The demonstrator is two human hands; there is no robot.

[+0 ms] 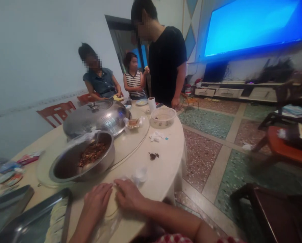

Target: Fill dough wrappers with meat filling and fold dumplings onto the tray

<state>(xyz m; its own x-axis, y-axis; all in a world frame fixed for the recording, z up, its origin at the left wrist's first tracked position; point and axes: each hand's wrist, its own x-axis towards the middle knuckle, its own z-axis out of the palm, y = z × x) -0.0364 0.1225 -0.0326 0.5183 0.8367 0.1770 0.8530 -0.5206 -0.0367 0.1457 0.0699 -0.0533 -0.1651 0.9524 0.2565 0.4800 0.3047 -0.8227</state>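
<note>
Count: one piece of dough (112, 204), one left hand (97, 199), one right hand (129, 195), one metal bowl (107, 162), one perforated metal lid (97, 114), two trays (35, 216), one small white cup (141, 174), one white basket (163, 116) and three other people. Folded pieces (56, 219) lie overlapping in the nearer tray; their number cannot be told.

Location: the dough is at the near edge of the round table (163, 173), between the two hands. Directions are taken from the dough, with 12 o'clock away from the person. The bowl, containing dark chopped filling (94, 153), is at 11 o'clock; the lid is behind it at 12 o'clock, partly hidden by the bowl. The nearer tray is at 9 o'clock. The cup is at 2 o'clock, just beyond the right hand. Dark scraps (153, 156) and the basket follow at 1 o'clock, farther out.

Obstruction: the hands cover both side edges of the dough.

Orientation: the long axis runs roughly from 12 to 6 o'clock; the rounded end faces 6 o'clock.

Grip: each hand is bent inward against one side of the dough, fingertips close together at the far end. Whether they pinch or only press cannot be told.
</note>
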